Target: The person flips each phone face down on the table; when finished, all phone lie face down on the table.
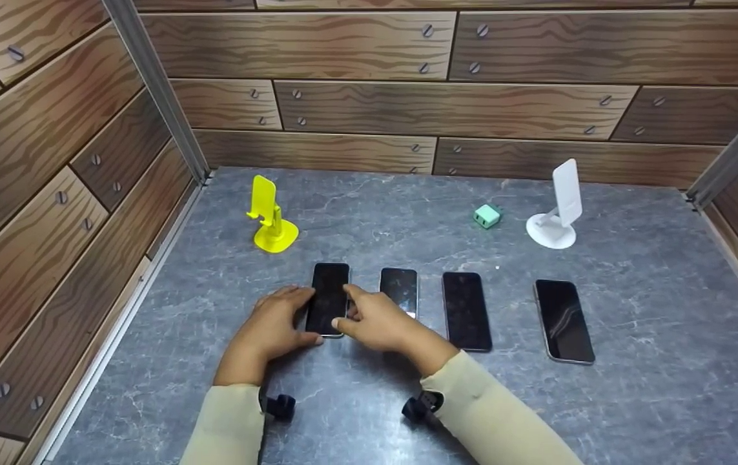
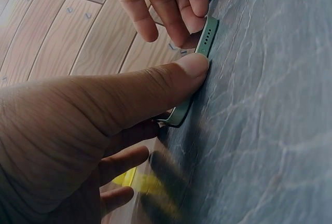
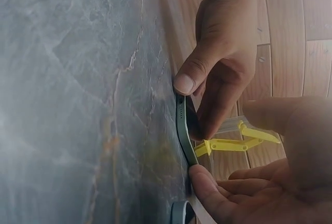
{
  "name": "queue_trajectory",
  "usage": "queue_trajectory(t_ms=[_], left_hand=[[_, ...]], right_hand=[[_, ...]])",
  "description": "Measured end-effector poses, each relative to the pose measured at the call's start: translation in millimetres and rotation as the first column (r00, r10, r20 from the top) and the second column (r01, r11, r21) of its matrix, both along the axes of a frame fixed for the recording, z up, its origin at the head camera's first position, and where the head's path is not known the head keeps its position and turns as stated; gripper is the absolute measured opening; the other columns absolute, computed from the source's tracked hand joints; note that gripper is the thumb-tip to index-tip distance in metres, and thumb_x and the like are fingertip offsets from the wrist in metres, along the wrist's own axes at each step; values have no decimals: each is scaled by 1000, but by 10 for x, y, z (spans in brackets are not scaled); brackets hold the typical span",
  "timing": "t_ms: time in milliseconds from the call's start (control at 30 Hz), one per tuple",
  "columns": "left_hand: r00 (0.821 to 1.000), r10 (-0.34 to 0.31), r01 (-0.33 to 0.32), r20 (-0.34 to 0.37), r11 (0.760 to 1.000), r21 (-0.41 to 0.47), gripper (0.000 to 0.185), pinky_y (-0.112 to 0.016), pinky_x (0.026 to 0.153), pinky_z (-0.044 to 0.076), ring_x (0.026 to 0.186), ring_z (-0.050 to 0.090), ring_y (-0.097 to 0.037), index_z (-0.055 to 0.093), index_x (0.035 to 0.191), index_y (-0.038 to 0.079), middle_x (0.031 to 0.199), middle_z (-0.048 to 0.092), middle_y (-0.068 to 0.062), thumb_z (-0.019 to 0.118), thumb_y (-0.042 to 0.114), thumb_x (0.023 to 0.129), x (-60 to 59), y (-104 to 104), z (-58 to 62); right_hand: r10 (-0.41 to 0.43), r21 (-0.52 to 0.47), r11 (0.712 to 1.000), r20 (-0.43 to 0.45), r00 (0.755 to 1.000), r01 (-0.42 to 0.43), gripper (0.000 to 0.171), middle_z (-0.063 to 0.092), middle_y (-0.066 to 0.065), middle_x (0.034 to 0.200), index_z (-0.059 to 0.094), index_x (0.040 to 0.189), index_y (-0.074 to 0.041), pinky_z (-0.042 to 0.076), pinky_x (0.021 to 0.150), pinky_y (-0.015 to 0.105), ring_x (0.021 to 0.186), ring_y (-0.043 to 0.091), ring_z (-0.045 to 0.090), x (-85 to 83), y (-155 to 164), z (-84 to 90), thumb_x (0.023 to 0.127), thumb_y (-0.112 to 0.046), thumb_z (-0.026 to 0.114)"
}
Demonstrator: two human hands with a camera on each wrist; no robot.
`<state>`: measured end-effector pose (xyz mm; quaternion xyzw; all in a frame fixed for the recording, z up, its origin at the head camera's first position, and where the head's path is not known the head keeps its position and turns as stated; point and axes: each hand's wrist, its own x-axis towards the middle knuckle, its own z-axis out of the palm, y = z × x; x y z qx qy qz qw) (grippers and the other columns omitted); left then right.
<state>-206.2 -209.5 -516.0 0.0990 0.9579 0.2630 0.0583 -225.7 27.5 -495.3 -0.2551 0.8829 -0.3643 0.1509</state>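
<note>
Presumably, the leftmost phone [image 1: 328, 300], lying on the table [image 1: 343, 400] between both hands, is stiff, fairly light, slick and glass-fronted; it is grasped near one corner by the left hand [image 1: 272, 326], merely touched by the right hand's [image 1: 378, 323] fingers, and best gripped along its long sides.

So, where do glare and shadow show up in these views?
Head view: bright sheen low on the tabletop, pale streaks on the rightmost phone; left wrist: dark shadows beside the left hand; right wrist: pale glare at the frame's left edge.
</note>
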Motion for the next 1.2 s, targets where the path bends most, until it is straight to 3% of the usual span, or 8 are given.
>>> queue_trajectory(t_ms=[100,333,533,633,867,1067,1200], left_hand=[[1000,-7,7,0,1000,-5,89,-60,131,31,160,42,-35,58,159,12,164,57,-10,96,39,84,9,-7,10],[1000,-10,10,-9,1000,-14,83,-60,130,33,159,45,-34,62,156,11,160,61,-8,96,37,84,8,-16,21],[1000,-18,17,-12,1000,-12,81,-62,129,35,158,46,-35,63,155,10,159,62,-9,96,36,85,2,-14,12],[1000,-21,21,-20,1000,-17,81,-62,128,35,158,47,-36,64,154,10,158,63,-9,96,36,85,-1,-17,12],[999,-21,20,-32,1000,-22,79,-62,128,36,157,48,-35,65,153,13,158,63,-8,95,41,85,-7,-1,6],[1000,-5,5,-9,1000,4,79,-63,127,36,155,49,-39,66,153,15,162,58,-14,95,42,85,3,-8,10],[1000,13,-13,-7,1000,6,77,-63,125,40,151,52,-44,68,151,16,163,55,-19,95,42,85,22,-55,25]], right_hand=[[-21,-29,999,6,1000,21,76,78,20,124,41,162,10,61,101,49,113,30,76,6,-15,-13,104,-29,71],[-88,-107,990,67,994,94,73,62,27,153,43,161,10,57,110,52,130,37,70,15,-53,-65,104,-26,70],[-137,-188,970,108,985,156,68,64,29,148,46,158,10,56,112,54,132,41,67,28,-86,-89,103,-22,71],[-149,-246,951,172,974,189,68,61,30,149,46,159,8,54,115,54,135,43,64,35,-94,-86,103,-19,72],[-151,-374,887,319,936,271,75,52,34,157,40,163,6,47,121,58,145,50,54,42,-83,-87,100,-15,74],[-184,-445,821,386,904,358,82,53,33,154,36,164,9,55,114,51,139,47,59,50,-123,-116,96,-11,77],[-213,-411,841,347,914,352,76,63,29,143,42,159,13,61,103,42,126,39,68,68,-180,-119,96,-12,77]])
